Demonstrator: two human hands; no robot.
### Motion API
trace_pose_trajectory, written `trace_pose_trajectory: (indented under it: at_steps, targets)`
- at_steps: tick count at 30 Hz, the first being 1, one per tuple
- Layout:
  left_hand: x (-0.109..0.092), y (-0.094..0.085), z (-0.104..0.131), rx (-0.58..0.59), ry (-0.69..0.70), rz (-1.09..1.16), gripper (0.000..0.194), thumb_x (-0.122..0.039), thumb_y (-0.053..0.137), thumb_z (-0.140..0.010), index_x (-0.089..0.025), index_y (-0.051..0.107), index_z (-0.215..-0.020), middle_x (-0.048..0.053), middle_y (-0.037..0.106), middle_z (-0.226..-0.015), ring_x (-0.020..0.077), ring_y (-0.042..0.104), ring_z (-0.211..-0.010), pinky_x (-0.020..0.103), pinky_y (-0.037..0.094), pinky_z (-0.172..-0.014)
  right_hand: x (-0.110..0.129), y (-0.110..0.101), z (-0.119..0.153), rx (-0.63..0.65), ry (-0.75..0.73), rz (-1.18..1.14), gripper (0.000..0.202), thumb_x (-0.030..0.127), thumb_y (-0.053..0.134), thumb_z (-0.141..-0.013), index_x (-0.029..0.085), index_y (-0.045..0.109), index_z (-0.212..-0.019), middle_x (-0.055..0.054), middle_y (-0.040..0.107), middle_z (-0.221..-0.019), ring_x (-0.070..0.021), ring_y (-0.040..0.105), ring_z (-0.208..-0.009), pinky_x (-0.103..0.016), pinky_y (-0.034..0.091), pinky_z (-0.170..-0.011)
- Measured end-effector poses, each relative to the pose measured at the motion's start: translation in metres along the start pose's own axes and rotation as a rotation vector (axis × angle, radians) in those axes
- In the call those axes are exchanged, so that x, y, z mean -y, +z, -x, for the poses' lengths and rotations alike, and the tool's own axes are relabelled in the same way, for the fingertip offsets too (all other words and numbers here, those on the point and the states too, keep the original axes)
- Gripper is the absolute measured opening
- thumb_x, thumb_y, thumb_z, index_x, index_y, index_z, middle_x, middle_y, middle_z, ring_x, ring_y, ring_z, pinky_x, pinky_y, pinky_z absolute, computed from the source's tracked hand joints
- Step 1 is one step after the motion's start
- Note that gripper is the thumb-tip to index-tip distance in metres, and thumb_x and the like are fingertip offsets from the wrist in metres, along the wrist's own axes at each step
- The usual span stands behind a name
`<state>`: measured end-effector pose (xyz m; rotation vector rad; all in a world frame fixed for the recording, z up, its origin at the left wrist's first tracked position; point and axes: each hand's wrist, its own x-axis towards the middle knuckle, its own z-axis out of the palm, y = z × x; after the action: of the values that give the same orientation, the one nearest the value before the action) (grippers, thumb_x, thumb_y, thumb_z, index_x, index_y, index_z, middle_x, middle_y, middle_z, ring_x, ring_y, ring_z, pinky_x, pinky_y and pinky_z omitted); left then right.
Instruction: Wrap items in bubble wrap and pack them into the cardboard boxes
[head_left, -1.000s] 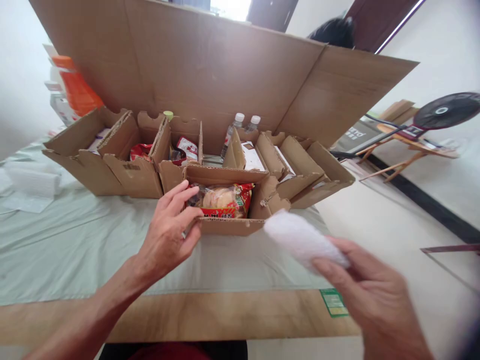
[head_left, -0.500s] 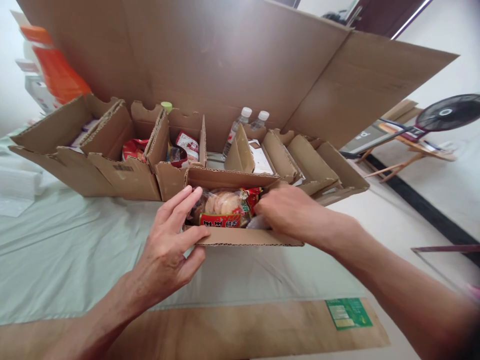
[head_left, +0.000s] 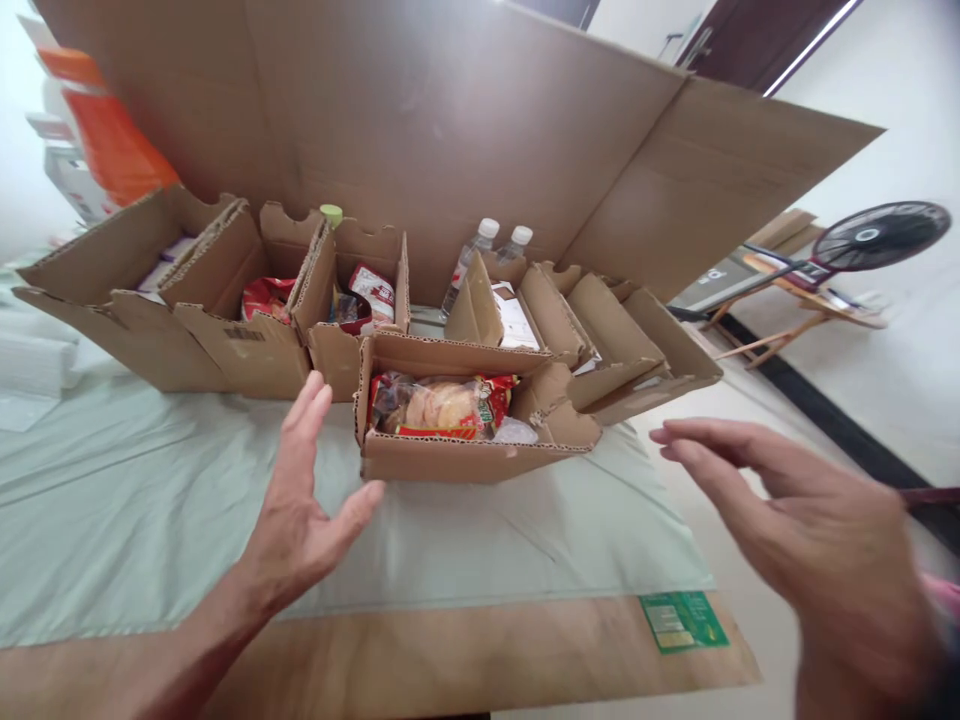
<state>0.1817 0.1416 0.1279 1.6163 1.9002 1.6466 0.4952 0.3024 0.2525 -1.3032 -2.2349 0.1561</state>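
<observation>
A long cardboard box (head_left: 442, 462) sits at the front of the cloth, before a row of other boxes. In it lies a red and clear bag of round crackers (head_left: 448, 405), with a crumpled clear plastic piece (head_left: 515, 431) at its right end. My left hand (head_left: 307, 500) is just left of the box's near corner, thumb and fingers spread, holding nothing. Off the box's right end, above the floor, hovers my right hand (head_left: 787, 510). Its fingers are stretched out with the thumb close below them, and nothing shows in it.
Behind stands a row of cardboard boxes (head_left: 202, 350) holding packets, backed by a tall cardboard panel (head_left: 450, 120). Two clear bottles with white caps (head_left: 487, 230) stand between boxes. A green cloth (head_left: 187, 480) covers the table. A fan (head_left: 866, 237) is at the right.
Both hands have let go of the front box. My left hand has drawn back left, and my right hand has come out of the box and moved right. The view has shifted slightly.
</observation>
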Motion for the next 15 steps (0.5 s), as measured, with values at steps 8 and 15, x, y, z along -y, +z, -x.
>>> trace_pose_trajectory:
  at_steps: [8,15]
  targets:
    - [0.029,0.046,-0.020,0.108,-0.223,0.509,0.092,-0.065,0.067,-0.084,-0.022,0.032,-0.157,0.015,0.045,-0.157,0.0364,0.042,-0.146,0.055,0.030,-0.123,0.001,0.130,0.024,0.174,0.071,-0.722,0.062,0.067,0.060,-0.088,0.020,0.065,-0.127,-0.014,0.069,-0.130,-0.0319,0.061,-0.123,-0.049,0.047,-0.109]
    - [0.004,0.011,0.045,0.141,-0.131,0.313,0.061,-0.056,0.051,-0.097,-0.022,0.049,-0.148,0.012,0.065,-0.135,0.0357,0.050,-0.139,0.054,0.041,-0.118,0.024,0.102,0.099,0.062,0.117,-0.850,0.055,0.050,0.066,-0.091,0.023,0.059,-0.139,-0.011,0.064,-0.141,-0.0312,0.055,-0.135,-0.047,0.043,-0.116]
